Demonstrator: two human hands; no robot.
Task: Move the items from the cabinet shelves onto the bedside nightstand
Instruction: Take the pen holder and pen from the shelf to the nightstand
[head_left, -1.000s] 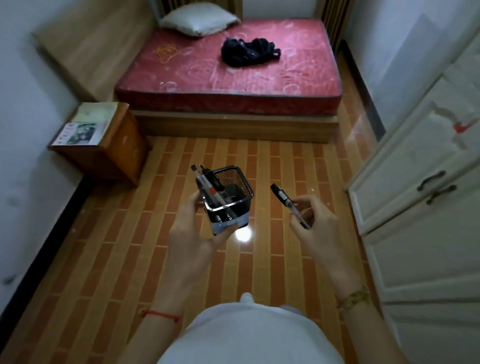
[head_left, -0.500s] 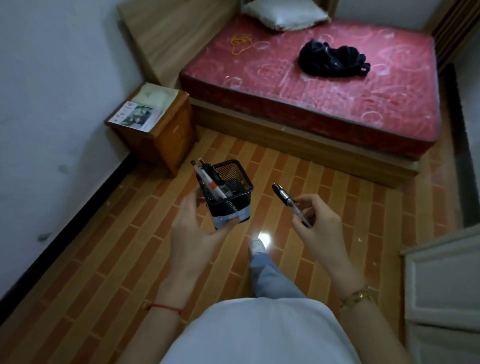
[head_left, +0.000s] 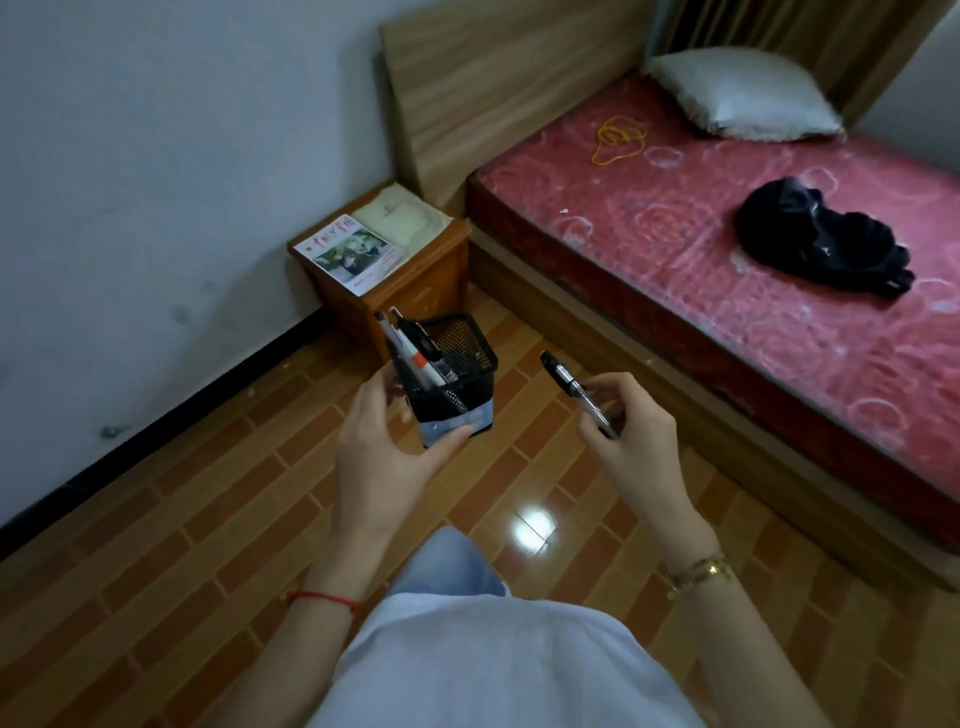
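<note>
My left hand (head_left: 382, 457) grips a black mesh pen holder (head_left: 457, 379) from below and the side; several pens stick out of its left corner. My right hand (head_left: 631, 441) pinches a single black pen (head_left: 576, 392), tip pointing up and left, a short gap to the right of the holder. Both are held in the air above the floor. The wooden nightstand (head_left: 415, 283) stands beyond the holder, against the wall beside the bed. A magazine (head_left: 350, 254) and a pale folded item (head_left: 402, 218) lie on its top.
A bed with a red mattress (head_left: 727, 249) fills the right side, carrying a white pillow (head_left: 743, 96), a black garment (head_left: 821, 239) and a yellow cord (head_left: 618, 137). The grey wall (head_left: 156, 182) runs along the left. Brown tiled floor (head_left: 208, 519) lies between.
The view has swung left and moved forward: the nightstand and bed are nearer, and the white cabinet has left the frame. Both hands keep the same hold on the holder and the pen.
</note>
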